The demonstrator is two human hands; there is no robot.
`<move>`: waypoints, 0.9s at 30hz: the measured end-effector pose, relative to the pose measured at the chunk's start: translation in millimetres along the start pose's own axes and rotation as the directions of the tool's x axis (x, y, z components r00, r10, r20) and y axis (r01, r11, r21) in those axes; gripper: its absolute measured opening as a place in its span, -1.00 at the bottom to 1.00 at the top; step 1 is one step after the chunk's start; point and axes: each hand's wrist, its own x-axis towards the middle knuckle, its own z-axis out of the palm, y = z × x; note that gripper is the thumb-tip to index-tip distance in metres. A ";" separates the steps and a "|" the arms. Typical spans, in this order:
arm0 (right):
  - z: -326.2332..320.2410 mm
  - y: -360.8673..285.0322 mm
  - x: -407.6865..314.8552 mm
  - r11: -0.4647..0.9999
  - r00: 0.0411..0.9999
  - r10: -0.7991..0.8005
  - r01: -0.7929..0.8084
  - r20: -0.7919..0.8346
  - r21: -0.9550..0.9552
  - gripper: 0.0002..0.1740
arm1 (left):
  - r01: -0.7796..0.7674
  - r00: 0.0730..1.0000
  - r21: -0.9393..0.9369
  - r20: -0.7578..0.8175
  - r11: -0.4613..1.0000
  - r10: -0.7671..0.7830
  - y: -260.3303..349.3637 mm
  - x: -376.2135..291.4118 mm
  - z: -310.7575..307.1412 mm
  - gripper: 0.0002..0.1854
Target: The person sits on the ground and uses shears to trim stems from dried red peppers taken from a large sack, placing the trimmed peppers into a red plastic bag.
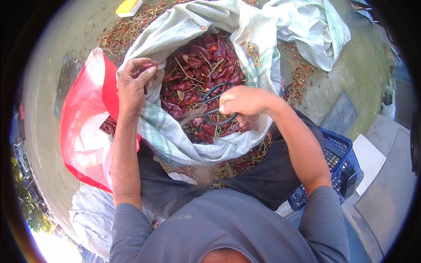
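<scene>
A white woven sack [184,149] with green stripes and a rolled-down rim stands between my legs, holding dried red chili peppers [197,67] and cut stems. Above its left rim, my left hand [136,79] grips dark red chili peppers [144,67] between thumb and fingers. My right hand [240,102] is over the right part of the sack, closed around the black handles of a pair of scissors [213,113]. The blades point left over the peppers and look blurred. Some peppers lie just below my right fingers.
A red and white bag [85,131] with dried peppers inside stands at left. Another white woven sack [312,29] lies at upper right. Stems and pepper bits [128,33] litter the ground. A blue plastic basket [338,144] is by my right leg, with a dark device [348,184] at its side.
</scene>
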 end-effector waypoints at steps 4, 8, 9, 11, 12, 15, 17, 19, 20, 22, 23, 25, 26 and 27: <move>-18.4 12.5 -15.3 0.932 0.971 -0.208 0.234 -0.120 0.277 -0.70 | -0.021 0.996 -0.134 -0.088 0.991 0.010 8.5 -0.2 -13.5 -0.85; -11.8 12.7 -6.5 0.694 0.860 -0.509 0.419 -0.012 0.585 -0.66 | -0.017 0.999 -0.242 0.030 0.970 0.025 9.7 0.5 -23.7 -0.86; -6.7 4.6 -5.5 0.668 0.830 -0.558 0.445 0.006 0.597 -0.66 | -0.009 0.998 -0.236 0.054 0.972 0.022 9.9 -2.0 -19.4 -0.85; 0.9 -2.1 -0.3 0.649 0.805 -0.592 0.453 0.032 0.611 -0.65 | 0.008 0.994 -0.231 0.110 0.973 0.018 13.5 -5.9 0.7 -0.82; 5.4 -7.1 2.4 0.646 0.801 -0.596 0.435 0.059 0.628 -0.68 | 0.017 0.990 -0.256 0.138 0.967 0.019 10.9 -6.8 6.2 -0.77; 15.3 -14.8 16.3 0.613 0.768 -0.637 0.452 0.067 0.648 -0.73 | 0.175 0.934 -0.365 0.354 0.914 -0.037 15.1 -13.3 16.2 -0.75; 19.9 -15.3 27.0 0.616 0.795 -0.607 0.451 0.023 0.646 -0.69 | 0.203 0.915 -0.422 0.404 0.884 -0.018 7.1 -13.7 17.3 -0.77; 21.6 -20.1 31.1 0.670 0.806 -0.589 0.525 -0.053 0.525 -0.68 | 0.241 0.904 -0.470 0.428 0.849 -0.019 2.3 -11.9 16.8 -0.80; 21.1 -23.0 31.4 0.739 0.846 -0.531 0.494 -0.056 0.459 -0.68 | 0.242 0.923 -0.412 0.377 0.878 -0.077 1.2 -11.1 18.1 -0.84; 25.3 -28.8 39.0 0.838 0.830 -0.520 0.542 -0.204 0.069 -0.50 | 0.261 0.936 -0.410 0.331 0.874 -0.124 2.5 -15.0 26.3 -0.85; 26.7 -29.2 42.3 0.830 0.782 -0.557 0.518 -0.278 -0.205 -0.40 | 0.270 0.940 -0.410 0.307 0.871 -0.147 3.3 -17.9 30.3 -0.86; 32.3 -26.4 52.2 0.795 0.743 -0.606 0.556 -0.282 -0.243 -0.21 | 0.291 0.933 -0.395 0.320 0.871 -0.166 1.8 -20.4 35.1 -0.88; 34.5 -24.5 54.1 0.806 0.748 -0.592 0.552 -0.299 -0.215 -0.18 | 0.296 0.930 -0.411 0.328 0.862 -0.163 0.2 -20.2 35.4 -0.88; 37.6 -25.2 55.7 0.812 0.752 -0.583 0.554 -0.307 -0.185 -0.16 | 0.297 0.931 -0.422 0.327 0.856 -0.162 0.1 -20.7 33.2 -0.89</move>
